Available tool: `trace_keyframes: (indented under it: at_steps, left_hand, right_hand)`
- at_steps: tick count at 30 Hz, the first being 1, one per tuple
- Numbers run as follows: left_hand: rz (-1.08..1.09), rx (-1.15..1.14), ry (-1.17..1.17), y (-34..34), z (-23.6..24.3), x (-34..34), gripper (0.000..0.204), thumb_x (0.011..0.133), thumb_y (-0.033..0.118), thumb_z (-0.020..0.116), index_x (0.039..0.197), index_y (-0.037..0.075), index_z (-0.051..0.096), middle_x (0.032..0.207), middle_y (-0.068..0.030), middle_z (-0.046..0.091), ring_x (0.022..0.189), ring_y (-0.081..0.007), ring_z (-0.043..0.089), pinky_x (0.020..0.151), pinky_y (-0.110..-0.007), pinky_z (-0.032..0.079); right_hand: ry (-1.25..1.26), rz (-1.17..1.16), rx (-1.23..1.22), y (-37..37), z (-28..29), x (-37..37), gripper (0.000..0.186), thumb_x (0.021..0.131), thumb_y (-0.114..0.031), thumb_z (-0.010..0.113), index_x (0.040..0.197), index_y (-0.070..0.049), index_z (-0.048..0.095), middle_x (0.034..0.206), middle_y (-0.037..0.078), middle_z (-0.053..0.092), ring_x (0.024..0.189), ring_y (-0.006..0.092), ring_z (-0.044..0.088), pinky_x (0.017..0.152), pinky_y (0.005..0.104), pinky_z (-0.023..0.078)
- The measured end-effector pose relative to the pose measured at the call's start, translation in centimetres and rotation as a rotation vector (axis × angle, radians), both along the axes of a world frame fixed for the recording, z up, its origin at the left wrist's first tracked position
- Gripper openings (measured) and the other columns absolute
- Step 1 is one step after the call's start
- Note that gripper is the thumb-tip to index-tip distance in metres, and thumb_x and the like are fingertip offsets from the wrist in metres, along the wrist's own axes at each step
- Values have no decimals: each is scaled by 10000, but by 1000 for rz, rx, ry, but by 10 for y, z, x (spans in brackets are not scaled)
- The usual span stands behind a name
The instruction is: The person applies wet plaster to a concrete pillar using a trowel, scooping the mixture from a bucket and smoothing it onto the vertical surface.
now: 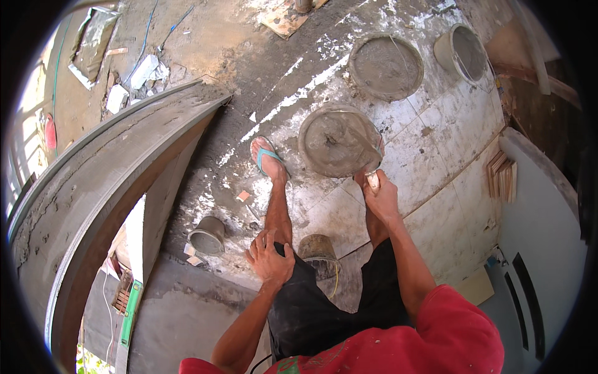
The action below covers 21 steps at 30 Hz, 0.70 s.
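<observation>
Left of centre: left hand [269, 257] rests flat on left knee, fingers spread, grasping nothing. Centre: mortar bucket [339, 140] on tiled floor [436, 156], just above right hand [379, 194], which is clenched on wooden tool handle [373, 181] at bucket's lower rim. Good practice, judged: firm grip, knee brace for balance.
</observation>
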<state>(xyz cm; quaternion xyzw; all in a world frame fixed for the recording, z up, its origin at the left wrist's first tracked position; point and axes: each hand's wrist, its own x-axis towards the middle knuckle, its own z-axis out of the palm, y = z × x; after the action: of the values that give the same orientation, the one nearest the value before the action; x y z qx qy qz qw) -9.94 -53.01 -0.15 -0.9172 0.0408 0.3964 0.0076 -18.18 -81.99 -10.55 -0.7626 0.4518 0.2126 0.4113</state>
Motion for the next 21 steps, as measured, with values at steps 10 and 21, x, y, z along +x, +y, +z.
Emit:
trace_keyframes:
  at_steps: [10,21]
  left_hand:
    - [53,3,74,2,1,-1,565,773,316,657,1309,194,524,1343,-64,480,1321,-295,386,1116,-600,208]
    - [114,-39,87,10,-1,-9,560,794,321,643,1325,193,520,1352,-80,465,1332,-316,369,1116,-625,185]
  right_hand:
    - [-12,264,-156,40,-48,143,438,813,-152,636,1182,16,470,1054,270,598,933,456,626,787,502,525]
    - [78,587,-461,56,-93,117,615,851,-49,566,1424,18,353,1103,182,556,985,345,607,759,439,549]
